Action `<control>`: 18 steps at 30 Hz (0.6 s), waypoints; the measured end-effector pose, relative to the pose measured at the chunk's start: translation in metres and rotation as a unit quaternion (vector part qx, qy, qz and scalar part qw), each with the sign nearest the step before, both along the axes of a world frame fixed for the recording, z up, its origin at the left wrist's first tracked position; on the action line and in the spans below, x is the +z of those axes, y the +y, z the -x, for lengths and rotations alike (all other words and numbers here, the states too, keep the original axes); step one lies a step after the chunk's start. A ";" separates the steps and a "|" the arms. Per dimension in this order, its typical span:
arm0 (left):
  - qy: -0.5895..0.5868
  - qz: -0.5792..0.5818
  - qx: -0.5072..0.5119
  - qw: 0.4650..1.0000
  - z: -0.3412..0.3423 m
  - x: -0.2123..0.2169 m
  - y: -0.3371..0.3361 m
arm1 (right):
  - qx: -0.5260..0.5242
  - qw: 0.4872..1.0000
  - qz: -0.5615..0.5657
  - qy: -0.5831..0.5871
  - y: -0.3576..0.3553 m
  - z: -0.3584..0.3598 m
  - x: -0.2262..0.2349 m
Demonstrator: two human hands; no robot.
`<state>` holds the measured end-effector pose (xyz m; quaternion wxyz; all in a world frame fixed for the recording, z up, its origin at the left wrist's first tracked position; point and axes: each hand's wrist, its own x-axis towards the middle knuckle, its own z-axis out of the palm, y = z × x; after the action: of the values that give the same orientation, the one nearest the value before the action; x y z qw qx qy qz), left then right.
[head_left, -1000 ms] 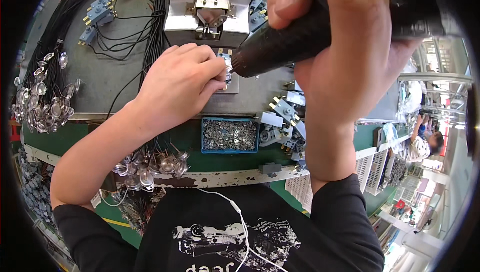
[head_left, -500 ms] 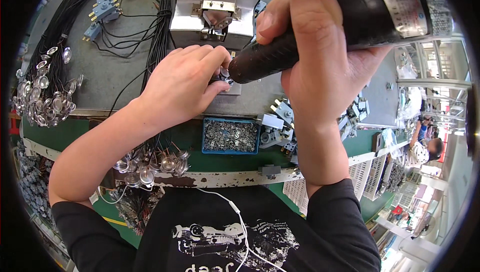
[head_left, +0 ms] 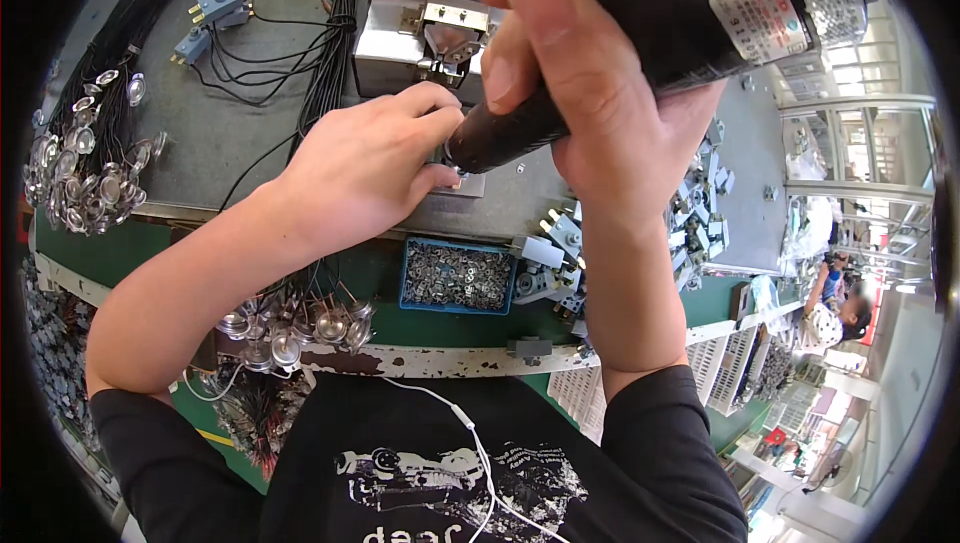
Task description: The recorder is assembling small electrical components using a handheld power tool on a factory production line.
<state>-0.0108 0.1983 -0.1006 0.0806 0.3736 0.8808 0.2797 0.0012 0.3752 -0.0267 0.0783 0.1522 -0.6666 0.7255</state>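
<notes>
A black electric screwdriver (head_left: 672, 23) lies slanted across the upper right, and my right hand (head_left: 620, 133) is wrapped round its body. Its narrow nose points down and left, right up against the fingertips of my left hand (head_left: 365, 158). Those fingers are pinched on a small metal part over a small plate on the bench; the nose and fingers hide most of it, so its kind does not show. Behind them stands a metal fixture (head_left: 450, 28) on a light metal block.
A blue tray (head_left: 402, 288) of small metal pieces sits at the bench's front. Grey switches (head_left: 565, 233) are heaped right of it. Black wires (head_left: 325, 73) and round metal-capped parts (head_left: 105, 178) lie left, more caps (head_left: 330, 323) hang in front. Another person (head_left: 830, 318) is far right.
The screwdriver and my right hand have shifted left and slightly down. The nose now covers more of the small part at my left fingertips. My left hand keeps its pinch.
</notes>
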 end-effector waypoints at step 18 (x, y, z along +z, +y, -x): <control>0.030 -0.052 -0.020 0.998 0.002 -0.029 -0.006 | 0.091 0.986 -0.105 0.092 -0.007 -0.008 -0.007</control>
<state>-0.0127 0.1922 -0.1295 0.0399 0.4029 0.8597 0.3116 0.0093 0.3680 -0.0338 0.0562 0.2859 -0.7122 0.6386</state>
